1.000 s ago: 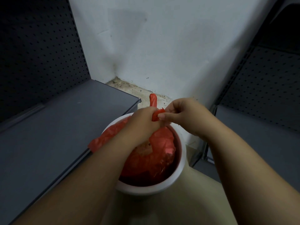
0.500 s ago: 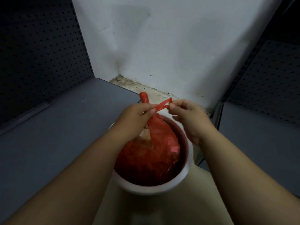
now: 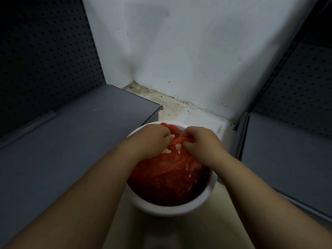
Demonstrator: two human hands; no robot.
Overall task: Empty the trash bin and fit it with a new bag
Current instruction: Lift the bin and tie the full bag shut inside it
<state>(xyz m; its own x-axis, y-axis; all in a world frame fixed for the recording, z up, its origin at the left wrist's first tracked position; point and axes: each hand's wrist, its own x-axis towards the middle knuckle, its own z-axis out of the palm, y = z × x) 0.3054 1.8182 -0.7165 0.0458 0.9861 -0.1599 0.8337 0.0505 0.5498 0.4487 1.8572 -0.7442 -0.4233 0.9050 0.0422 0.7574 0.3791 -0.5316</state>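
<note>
A round white trash bin (image 3: 172,208) stands on the pale floor between two grey shelves. Inside it sits a full red plastic bag (image 3: 168,178), gathered at the top into twisted strips. My left hand (image 3: 152,141) and my right hand (image 3: 201,143) are both over the far side of the bin, close together. Each hand pinches a twisted red strip of the bag's top, and the strips cross between my fingers. The bin's floor and the bag's contents are hidden.
A grey shelf (image 3: 71,150) with a dark perforated back panel (image 3: 45,56) lies to the left, and a second grey shelf (image 3: 287,159) to the right. A white wall (image 3: 188,51) with a dirty floor corner (image 3: 161,99) stands behind the bin.
My hands have come down and closer together over the bin. The red strips, earlier pulled up and apart, are now drawn low and crossed between my fingers.
</note>
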